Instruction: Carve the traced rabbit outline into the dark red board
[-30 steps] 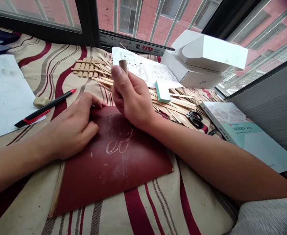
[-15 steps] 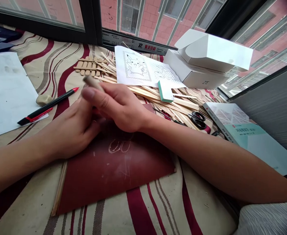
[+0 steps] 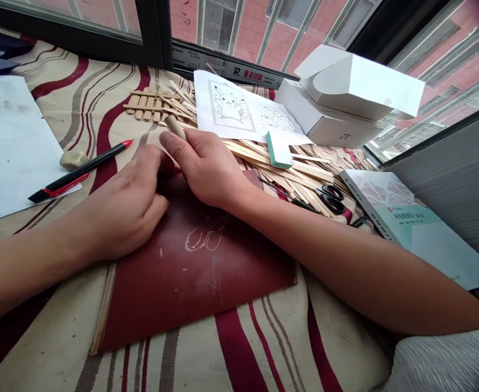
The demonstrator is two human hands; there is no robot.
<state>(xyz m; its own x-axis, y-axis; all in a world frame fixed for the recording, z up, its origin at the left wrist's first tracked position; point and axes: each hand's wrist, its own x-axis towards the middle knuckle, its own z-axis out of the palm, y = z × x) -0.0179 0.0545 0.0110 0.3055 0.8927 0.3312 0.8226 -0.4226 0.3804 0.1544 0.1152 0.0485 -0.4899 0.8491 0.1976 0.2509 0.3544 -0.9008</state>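
Note:
My right hand (image 3: 206, 169) grips a short tan cylinder (image 3: 175, 127) between thumb and fingers, its end pointing up and to the left. My left hand (image 3: 128, 201) rests curled on a dark red board (image 3: 239, 283), holding nothing visible and nearly touching my right hand. Below my hands, a pale chalk-like drawing (image 3: 203, 240) shows on the board, with its upper part hidden by my hands. Just beyond my right hand lies a loose pile of flat wooden sticks (image 3: 282, 169).
A Pikachu line drawing on paper (image 3: 228, 103), a glued stick panel (image 3: 145, 106), a teal-edged sanding block (image 3: 279, 149), a white ZTE box (image 3: 325, 117), black scissors (image 3: 332, 198), a book (image 3: 411, 223), a red-and-black marker (image 3: 79, 170), and an eraser (image 3: 73, 159) lie around. A window runs along the back.
My right hand has tilted from holding the cylinder upright to angling it up and left. Both hands now sit nearer the board's upper edge, and more of the drawing's lower part shows.

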